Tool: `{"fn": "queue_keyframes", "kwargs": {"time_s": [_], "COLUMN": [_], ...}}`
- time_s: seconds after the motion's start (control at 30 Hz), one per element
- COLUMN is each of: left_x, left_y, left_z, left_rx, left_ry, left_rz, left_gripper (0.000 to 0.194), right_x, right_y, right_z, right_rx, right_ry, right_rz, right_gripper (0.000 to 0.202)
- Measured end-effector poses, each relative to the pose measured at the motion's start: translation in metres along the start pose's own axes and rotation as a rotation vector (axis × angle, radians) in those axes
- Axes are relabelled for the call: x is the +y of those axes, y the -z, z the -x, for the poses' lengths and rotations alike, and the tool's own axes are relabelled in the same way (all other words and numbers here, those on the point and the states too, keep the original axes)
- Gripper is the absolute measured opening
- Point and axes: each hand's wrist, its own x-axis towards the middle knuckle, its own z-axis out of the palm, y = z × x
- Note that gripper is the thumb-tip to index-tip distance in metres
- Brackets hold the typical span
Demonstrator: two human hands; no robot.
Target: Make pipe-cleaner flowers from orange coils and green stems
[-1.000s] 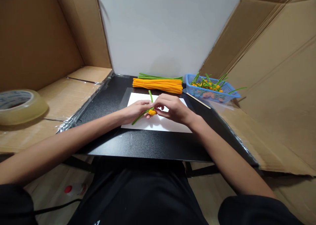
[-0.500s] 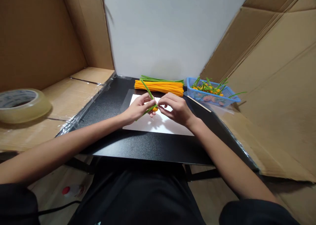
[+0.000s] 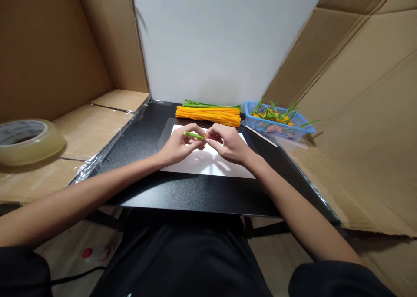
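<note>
Over a white sheet [image 3: 182,167], both hands meet at a small piece made of green and orange pipe cleaners. My left hand [image 3: 178,146] pinches it, and a green pipe cleaner [image 3: 193,135] sticks out toward the left, above the fingers. My right hand [image 3: 230,144] has thumb and forefinger closed at the piece's orange part, which is mostly hidden between the fingertips. Behind the hands lies a bundle of orange pipe cleaners [image 3: 208,114], with green pipe cleaners [image 3: 211,105] along its far side.
A blue plastic basket [image 3: 272,125] at the back right holds several green-and-orange pieces. A thin wooden stick [image 3: 261,136] lies before it. On cardboard at left sits a roll of clear tape [image 3: 32,142]. Cardboard walls flank the black table [image 3: 150,192]. A red-capped bottle [image 3: 96,252] is on the floor.
The piece has been turned: its green stem pointed up and away, and now points left toward me. My left hand has rotated with it, and the orange part is more covered.
</note>
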Motion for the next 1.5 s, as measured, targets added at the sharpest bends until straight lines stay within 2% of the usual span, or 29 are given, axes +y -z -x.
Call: {"fn": "queue_keyframes", "kwargs": {"time_s": [0.1,0.2,0.3,0.37,0.43,0.57,0.63,0.8,0.93,1.1,1.2,1.3,1.4,1.5], "left_x": [0.003,0.004,0.002,0.001,0.0,-0.005,-0.008,-0.011,-0.008,-0.003,-0.001,-0.001,-0.004,-0.007], "left_y": [0.002,0.003,0.003,0.002,0.001,0.001,0.001,0.001,0.001,0.001,0.002,0.003,0.002,0.0], "left_z": [0.003,0.005,0.008,0.008,0.008,0.004,0.003,0.001,0.002,0.004,0.006,0.007,0.006,0.002], "left_rx": [0.034,0.019,-0.021,-0.035,0.012,0.163,0.174,0.14,0.144,0.102,0.05,0.003,0.032,0.166], "left_ry": [-0.162,-0.3,-0.369,-0.4,-0.409,-0.316,-0.244,-0.135,-0.172,-0.218,-0.225,-0.229,-0.188,-0.076], "left_rz": [-0.317,-0.586,-0.695,-0.695,-0.633,-0.365,-0.228,0.028,0.0,-0.014,-0.055,-0.129,-0.174,-0.14], "left_gripper": [0.017,0.014,0.018,0.018,0.014,0.008,0.012,0.021,0.021,0.018,0.016,0.016,0.014,0.019], "right_x": [-0.005,-0.01,-0.014,-0.014,-0.013,-0.009,-0.008,-0.013,-0.015,-0.01,-0.009,-0.007,-0.006,-0.008], "right_y": [-0.001,0.0,0.002,0.004,0.003,-0.002,-0.005,-0.01,-0.009,-0.002,0.002,0.003,-0.002,-0.006], "right_z": [-0.004,-0.006,-0.007,-0.007,-0.007,-0.006,-0.006,-0.005,-0.006,-0.006,-0.005,-0.004,-0.005,-0.005], "right_rx": [-0.019,-0.056,-0.134,-0.185,-0.188,-0.003,0.065,0.141,0.137,0.124,0.017,-0.051,0.051,0.188], "right_ry": [-0.222,-0.435,-0.647,-0.72,-0.691,-0.425,-0.339,-0.242,-0.28,-0.376,-0.43,-0.439,-0.396,-0.287], "right_rz": [-0.205,-0.475,-0.72,-0.802,-0.809,-0.537,-0.393,-0.176,-0.135,-0.392,-0.596,-0.604,-0.431,-0.255], "right_gripper": [0.012,0.015,0.016,0.019,0.02,0.025,0.025,0.016,0.014,0.023,0.032,0.03,0.023,0.013]}}
